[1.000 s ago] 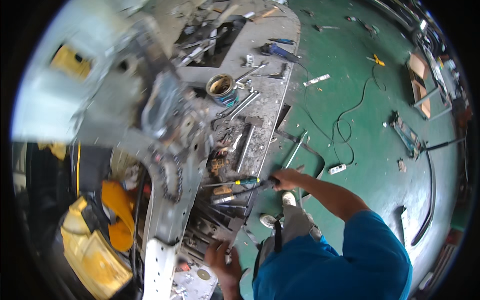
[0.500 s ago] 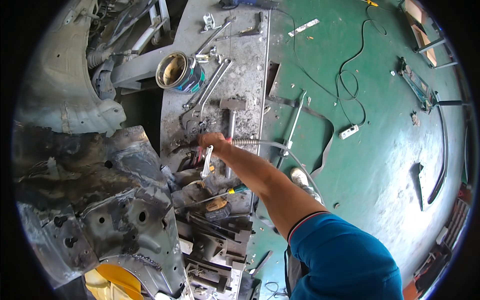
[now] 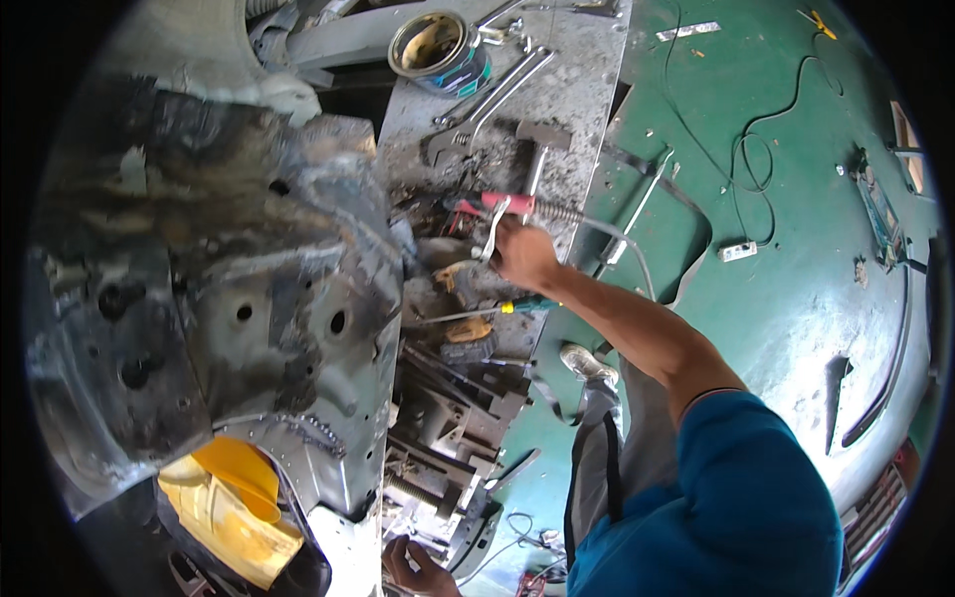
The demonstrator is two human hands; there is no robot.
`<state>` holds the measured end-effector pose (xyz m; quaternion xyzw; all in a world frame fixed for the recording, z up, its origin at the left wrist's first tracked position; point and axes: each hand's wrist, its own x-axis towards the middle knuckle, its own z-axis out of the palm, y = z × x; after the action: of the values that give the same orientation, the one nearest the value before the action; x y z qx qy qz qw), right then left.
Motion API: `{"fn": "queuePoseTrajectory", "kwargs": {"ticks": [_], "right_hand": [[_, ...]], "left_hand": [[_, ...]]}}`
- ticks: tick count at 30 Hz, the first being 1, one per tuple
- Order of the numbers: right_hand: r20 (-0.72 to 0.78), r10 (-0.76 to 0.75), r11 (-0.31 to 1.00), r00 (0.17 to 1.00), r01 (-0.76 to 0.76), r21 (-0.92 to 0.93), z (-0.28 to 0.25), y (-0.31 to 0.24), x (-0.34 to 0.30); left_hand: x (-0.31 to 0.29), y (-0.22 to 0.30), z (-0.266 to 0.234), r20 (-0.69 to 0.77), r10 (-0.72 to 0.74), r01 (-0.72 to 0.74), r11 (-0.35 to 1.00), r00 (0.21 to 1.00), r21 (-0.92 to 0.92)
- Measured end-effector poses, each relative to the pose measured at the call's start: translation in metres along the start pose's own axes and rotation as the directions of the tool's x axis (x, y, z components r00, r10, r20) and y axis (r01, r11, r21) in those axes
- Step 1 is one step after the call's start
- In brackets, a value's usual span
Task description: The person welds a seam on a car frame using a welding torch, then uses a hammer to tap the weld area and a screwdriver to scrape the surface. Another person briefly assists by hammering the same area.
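Note:
My right hand (image 3: 527,257) reaches over the cluttered bench, fingers closed at a curved silver metal tool (image 3: 492,229). Just beyond the fingers lies a red handle (image 3: 507,203) with a spring-sleeved hose. A hammer (image 3: 542,137) and an adjustable wrench (image 3: 463,137) lie farther off. Nearer than the hand are a screwdriver (image 3: 532,304) with a green and yellow handle and a yellow-and-black cordless tool (image 3: 468,338). At the lower edge my left hand (image 3: 420,571) shows in part, fingers curled beside the car body panel; what they hold is hidden.
A bare, stained car body panel (image 3: 229,229) fills the left side, with a yellow piece (image 3: 239,478) below it. An open paint can (image 3: 438,55) stands on the bench (image 3: 587,80). A cable (image 3: 766,179) and a strap (image 3: 696,224) lie on the green floor (image 3: 796,298).
The view has swung, so the bench sits higher and farther right. My right hand has drawn back nearer me from beyond the red handle. My left hand has come into view at the bottom.

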<state>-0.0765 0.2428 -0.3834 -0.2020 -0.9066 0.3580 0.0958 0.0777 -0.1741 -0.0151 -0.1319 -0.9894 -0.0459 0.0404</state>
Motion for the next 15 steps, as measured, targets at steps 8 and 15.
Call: {"fn": "queuePoseTrajectory", "kwargs": {"ticks": [8,15], "right_hand": [[0.592,-0.179,0.982,0.786,0.107,0.155,0.099,-0.142,-0.215],[0.487,0.058,0.994,0.871,-0.095,0.050,0.200,-0.211,-0.222]], "left_hand": [[0.084,-0.051,-0.026,-0.335,0.321,-0.255,0.940,0.886,0.226],[0.127,-0.091,0.006,-0.343,0.332,-0.307,0.943,0.879,0.125]]}}
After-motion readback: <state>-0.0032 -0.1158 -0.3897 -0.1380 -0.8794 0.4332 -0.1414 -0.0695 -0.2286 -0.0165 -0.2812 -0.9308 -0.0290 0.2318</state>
